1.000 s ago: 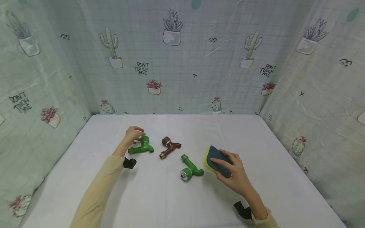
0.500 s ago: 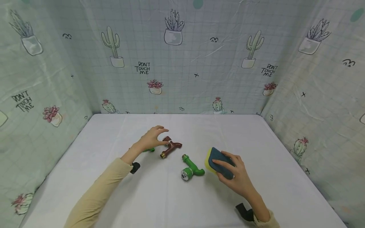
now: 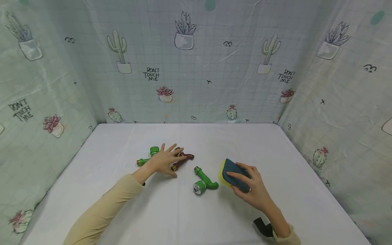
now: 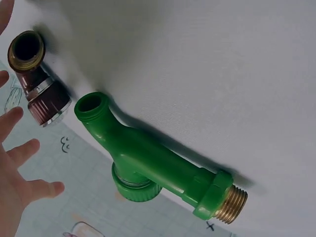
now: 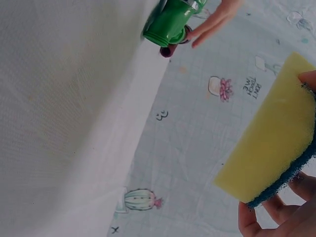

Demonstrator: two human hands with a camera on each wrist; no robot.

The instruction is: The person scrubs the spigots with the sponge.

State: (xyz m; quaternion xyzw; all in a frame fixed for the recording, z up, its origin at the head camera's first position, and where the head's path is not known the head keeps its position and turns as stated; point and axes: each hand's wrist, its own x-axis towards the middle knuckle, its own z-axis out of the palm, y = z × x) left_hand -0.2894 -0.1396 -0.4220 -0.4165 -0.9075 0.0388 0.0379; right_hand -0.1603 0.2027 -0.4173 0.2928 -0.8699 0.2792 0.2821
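Note:
My left hand [image 3: 165,160] reaches over a brown tap [image 3: 189,156] with its fingers spread, hiding part of it. Whether the fingertips touch the tap I cannot tell; the left wrist view shows the fingers [image 4: 24,153] apart with nothing between them. Under that wrist lies a green tap [image 3: 154,150], partly covered in the head view but showing its brass thread [image 4: 232,205] in the left wrist view. In my right hand [image 3: 256,190] a yellow sponge with a dark blue scouring side [image 3: 234,174] is gripped above the table. A second green tap [image 3: 208,181] lies to the left of the sponge.
All the taps lie on a white table [image 3: 183,217]. Cactus-printed cloth [image 3: 196,68] stands behind the table and at both sides. A black curved piece [image 3: 263,227] shows beside my right wrist.
My left hand has moved right, from the left green tap to over the brown tap, and its fingers have spread. The right hand and sponge stay nearly in place.

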